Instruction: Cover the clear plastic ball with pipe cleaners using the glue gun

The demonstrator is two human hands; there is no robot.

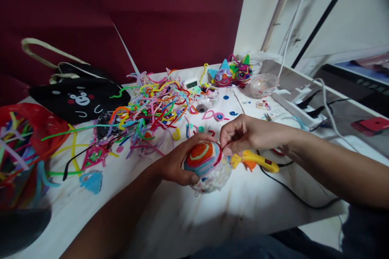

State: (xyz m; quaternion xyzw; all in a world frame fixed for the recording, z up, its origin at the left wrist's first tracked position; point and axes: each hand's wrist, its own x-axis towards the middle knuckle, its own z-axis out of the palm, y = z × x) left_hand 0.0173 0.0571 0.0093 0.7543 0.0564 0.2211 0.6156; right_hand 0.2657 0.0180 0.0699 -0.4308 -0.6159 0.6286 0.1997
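A clear plastic ball [212, 178] has its upper left part covered by coiled pipe cleaners [200, 154] in orange, blue, pink and white. My left hand [179, 164] is wrapped round its left side, thumb in front and fingers over the back. At the ball's upper right, my right hand [243, 135] is closed in a pinch on a dark red pipe cleaner [219, 156] that lies along the coil's edge; the strand's end is hidden by the fingers. Just right of the ball, a yellow hot glue gun [261, 161] lies on the table, its nozzle partly hidden.
A tangled heap of pipe cleaners [158, 101] spreads behind the ball. Two colourful cat-eared heads [232, 73] and a clear bowl [263, 85] stand at the back. A power strip [296, 107] and cables lie right; a black bag [82, 97] and a red bag [39, 125] stand left.
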